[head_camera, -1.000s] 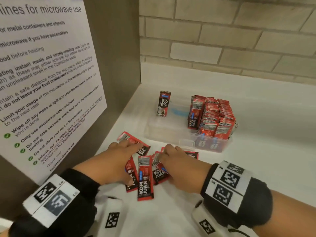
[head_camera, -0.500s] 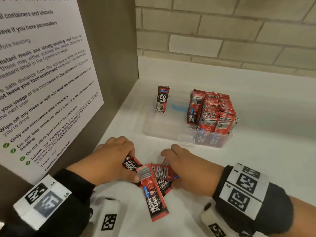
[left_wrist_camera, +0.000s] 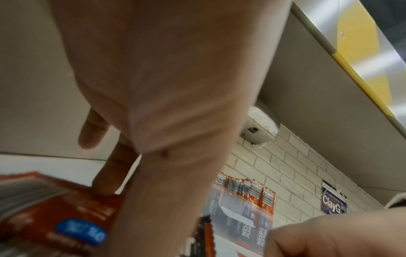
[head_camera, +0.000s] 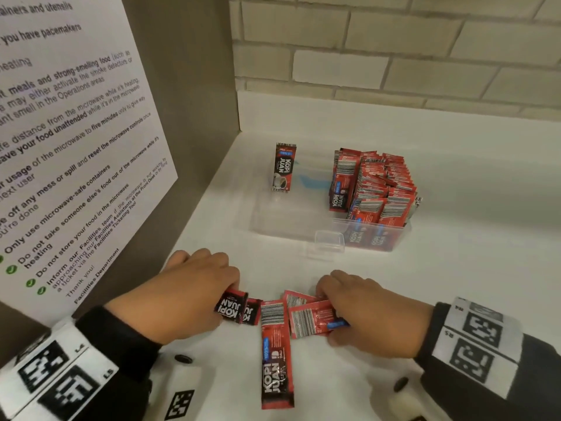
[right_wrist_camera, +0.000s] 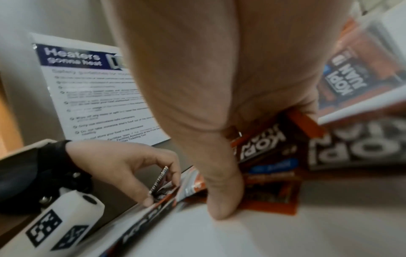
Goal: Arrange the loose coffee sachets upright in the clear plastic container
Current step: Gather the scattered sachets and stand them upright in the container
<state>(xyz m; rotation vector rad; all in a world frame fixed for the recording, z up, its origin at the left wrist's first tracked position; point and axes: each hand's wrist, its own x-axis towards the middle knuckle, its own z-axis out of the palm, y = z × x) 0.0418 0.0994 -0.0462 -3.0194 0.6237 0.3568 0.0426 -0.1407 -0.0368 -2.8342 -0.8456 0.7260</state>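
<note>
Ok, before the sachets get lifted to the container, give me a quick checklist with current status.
1. Left hand has a grip on its sachets: ok, pinched between thumb and fingers.
2. Right hand grips its sachets: ok, fingers curled over them.
3. All loose sachets gathered: not ok, one long sachet lies flat between the hands, held by neither.
4. Room in the container: ok, left part holds only one upright sachet.
5. Packed rows upright: ok.
6. Held sachets aligned the same way: cannot tell.
</note>
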